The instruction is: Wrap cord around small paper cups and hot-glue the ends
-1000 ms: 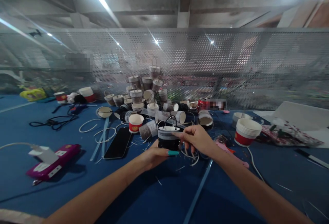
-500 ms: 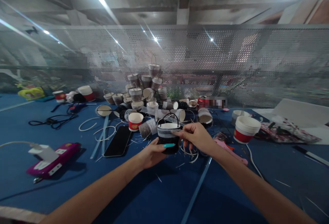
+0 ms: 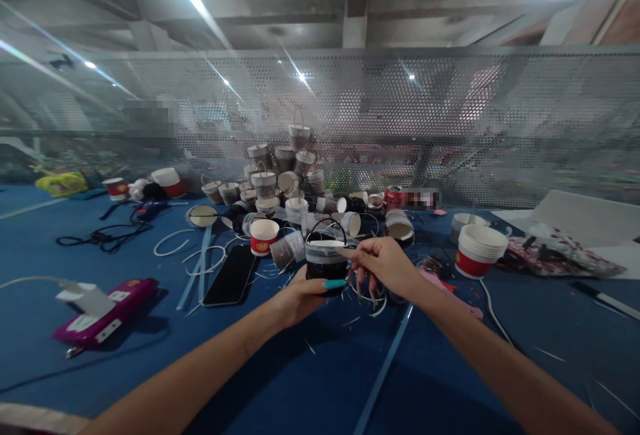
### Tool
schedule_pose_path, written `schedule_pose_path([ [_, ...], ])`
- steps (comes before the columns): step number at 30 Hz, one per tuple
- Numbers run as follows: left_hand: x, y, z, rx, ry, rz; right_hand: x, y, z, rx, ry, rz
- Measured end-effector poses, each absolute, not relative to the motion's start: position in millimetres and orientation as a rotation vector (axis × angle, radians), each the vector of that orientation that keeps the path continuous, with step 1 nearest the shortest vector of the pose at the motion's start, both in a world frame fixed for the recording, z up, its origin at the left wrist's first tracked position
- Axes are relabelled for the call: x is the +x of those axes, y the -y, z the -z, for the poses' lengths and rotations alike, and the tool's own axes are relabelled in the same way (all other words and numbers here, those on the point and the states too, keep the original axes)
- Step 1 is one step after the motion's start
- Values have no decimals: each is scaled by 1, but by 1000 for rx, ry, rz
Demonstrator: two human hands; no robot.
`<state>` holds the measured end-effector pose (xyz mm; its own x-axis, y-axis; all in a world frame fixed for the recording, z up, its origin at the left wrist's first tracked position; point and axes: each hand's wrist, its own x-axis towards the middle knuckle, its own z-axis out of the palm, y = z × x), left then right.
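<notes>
My left hand point(image 3: 297, 298) is wrapped round a small paper cup point(image 3: 325, 270), its thumb with a long turquoise nail across the front. The cup stands nearly upright above the table, covered in black, with a grey strip point(image 3: 320, 253) round its upper part and a thin black handle arching over its white rim. At the cup's right side my right hand point(image 3: 383, 263) has thumb and forefinger pinched on the strip, its other fingers hanging curled. Just behind lie a red-and-white paper cup point(image 3: 263, 238) and a brown-wrapped cup point(image 3: 287, 250) on its side.
Wrapped cups point(image 3: 265, 185) are piled at the back against a perforated metal screen point(image 3: 350, 108). A phone point(image 3: 231, 276) and a purple power strip point(image 3: 105, 312) lie left. Stacked paper cups point(image 3: 480, 252) and pink-handled scissors point(image 3: 463, 302) are right. Offcuts litter the blue table point(image 3: 280, 382).
The held cup has turned slightly and shifted a little upward, and my left thumb lies farther right across it. My right hand stays pinched beside the rim, almost unmoved.
</notes>
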<state>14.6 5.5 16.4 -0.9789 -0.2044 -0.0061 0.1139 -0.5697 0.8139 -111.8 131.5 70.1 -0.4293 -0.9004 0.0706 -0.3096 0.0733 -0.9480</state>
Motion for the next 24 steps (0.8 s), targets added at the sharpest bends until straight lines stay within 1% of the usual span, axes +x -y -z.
schedule_pose_path([
  [6, 16, 0, -12, 77, 1192, 2734, -114, -130, -72, -1172, -1704, 1403],
  [14, 18, 3, -18, 76, 1176, 2755, -113, -134, -77, -1082, -1549, 1516],
  [19, 19, 3, -20, 48, 1155, 2758, -112, -137, -83, -1052, -1594, 1527],
  [24, 19, 5, -18, 36, 1143, 2793, -112, -135, -81, -1133, -1717, 1589],
])
